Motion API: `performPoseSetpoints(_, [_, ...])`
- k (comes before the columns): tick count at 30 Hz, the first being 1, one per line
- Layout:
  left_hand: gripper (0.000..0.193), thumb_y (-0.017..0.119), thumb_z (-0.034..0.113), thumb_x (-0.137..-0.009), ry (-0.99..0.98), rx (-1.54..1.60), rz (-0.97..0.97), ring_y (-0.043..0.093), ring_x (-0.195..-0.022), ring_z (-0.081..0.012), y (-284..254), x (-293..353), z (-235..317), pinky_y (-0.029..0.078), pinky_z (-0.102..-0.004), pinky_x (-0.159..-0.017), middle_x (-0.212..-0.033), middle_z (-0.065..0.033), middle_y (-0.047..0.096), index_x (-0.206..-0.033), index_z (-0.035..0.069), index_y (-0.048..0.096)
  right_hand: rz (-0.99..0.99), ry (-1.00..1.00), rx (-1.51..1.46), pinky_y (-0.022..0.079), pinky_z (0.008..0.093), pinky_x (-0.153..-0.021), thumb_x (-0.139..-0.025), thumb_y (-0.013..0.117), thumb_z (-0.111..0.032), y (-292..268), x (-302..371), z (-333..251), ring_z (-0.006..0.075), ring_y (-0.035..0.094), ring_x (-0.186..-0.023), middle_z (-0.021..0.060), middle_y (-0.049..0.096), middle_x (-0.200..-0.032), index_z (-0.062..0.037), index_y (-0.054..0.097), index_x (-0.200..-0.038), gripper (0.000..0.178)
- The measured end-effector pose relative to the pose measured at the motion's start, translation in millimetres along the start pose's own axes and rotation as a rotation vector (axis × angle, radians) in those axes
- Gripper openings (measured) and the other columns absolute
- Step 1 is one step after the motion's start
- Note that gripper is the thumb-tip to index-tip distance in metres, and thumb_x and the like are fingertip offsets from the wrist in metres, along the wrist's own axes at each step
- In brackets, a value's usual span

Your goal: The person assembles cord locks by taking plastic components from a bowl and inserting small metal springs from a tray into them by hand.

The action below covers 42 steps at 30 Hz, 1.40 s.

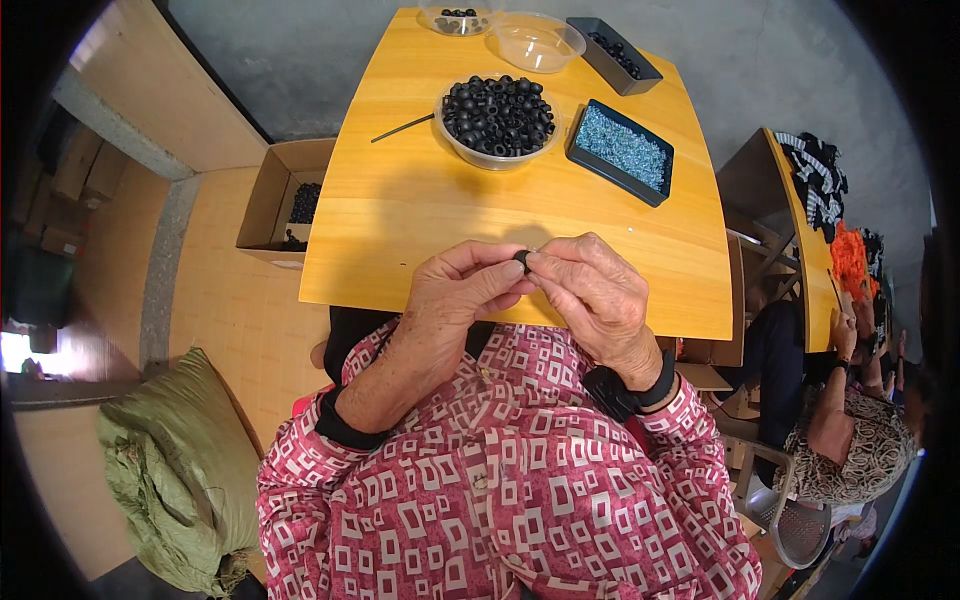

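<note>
Both my hands meet just above the near part of the yellow table (pixel 390 240). Thumb and fingers of my left hand (pixel 462 285) pinch a small black round part (pixel 521 257). Against its right side, the fingertips of my right hand (pixel 597 295) are pressed together; what they hold is too small and covered to name. Beyond the hands stands a clear bowl (pixel 487 161) heaped with black ring-like and rounded parts (pixel 500 112). To its right lies a dark tray (pixel 645 195) full of tiny bluish, shiny pieces (pixel 622 145).
At the far edge are an empty clear bowl (pixel 540 60), another clear bowl (pixel 462 28) and a grey bin (pixel 630 82), both with black parts. A thin black stick (pixel 403 128) lies left. A cardboard box (pixel 262 205) stands beside the table; another person (pixel 850 440) sits at right.
</note>
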<state>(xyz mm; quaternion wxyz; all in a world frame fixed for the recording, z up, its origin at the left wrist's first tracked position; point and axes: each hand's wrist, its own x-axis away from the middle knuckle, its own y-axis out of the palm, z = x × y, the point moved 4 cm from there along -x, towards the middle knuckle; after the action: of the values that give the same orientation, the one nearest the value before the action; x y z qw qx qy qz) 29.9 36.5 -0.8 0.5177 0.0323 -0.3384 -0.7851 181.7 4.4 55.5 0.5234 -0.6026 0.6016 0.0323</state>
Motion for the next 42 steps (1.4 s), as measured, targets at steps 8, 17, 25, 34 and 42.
performPoseSetpoints(8, [0.018,0.061,0.007,-0.092,-0.081,0.111,-0.097,0.066,-0.091,-0.0169,2,-1,-1,0.055,-0.0271,-0.084,-0.102,-0.0076,0.066,-0.109,0.002,0.063,-0.044,0.161,-0.182,0.052,0.0303,-0.07,-0.079,0.069,0.001,-4,4,12,0.0234,0.064,-0.08,0.0127,0.065,-0.091,-0.0007,0.069,-0.097,0.019])
performPoseSetpoints(17, [0.022,0.064,0.005,-0.09,0.029,-0.063,-0.09,0.067,-0.092,-0.0166,3,-1,1,0.054,-0.0268,-0.084,-0.101,-0.0085,0.067,-0.111,0.002,0.063,-0.037,0.397,-0.574,0.05,0.0291,-0.073,-0.082,0.068,0.001,-1,8,26,0.0168,0.063,-0.083,0.0079,0.065,-0.089,-0.0007,0.067,-0.089,0.007])
performPoseSetpoints(25, [0.023,0.064,0.002,-0.088,0.261,-0.313,-0.114,0.066,-0.091,-0.0155,7,1,7,0.053,-0.026,-0.084,-0.099,-0.0081,0.068,-0.112,0.0,0.063,-0.019,0.567,-0.803,0.05,0.0232,-0.072,-0.085,0.065,0.005,0,7,20,0.0113,0.063,-0.083,0.005,0.064,-0.092,0.0013,0.063,-0.097,0.012])
performPoseSetpoints(34, [0.017,0.064,0.005,-0.09,0.001,0.019,-0.05,0.066,-0.091,-0.0159,6,2,1,0.054,-0.0262,-0.082,-0.1,-0.0065,0.066,-0.106,0.003,0.063,0.015,0.595,-0.766,0.048,0.0234,-0.069,-0.083,0.066,0.005,3,12,24,0.0111,0.061,-0.078,0.0037,0.062,-0.088,0.0008,0.063,-0.091,0.01])
performPoseSetpoints(42, [0.012,0.063,0.006,-0.09,-0.012,0.058,0.0,0.066,-0.089,-0.0156,2,-2,2,0.054,-0.0257,-0.079,-0.097,-0.0062,0.067,-0.102,0.004,0.064,0.06,0.176,-0.171,0.05,0.0297,-0.063,-0.073,0.067,0.008,-5,-2,0,0.0223,0.062,-0.072,0.0111,0.063,-0.083,0.0018,0.066,-0.088,0.016])
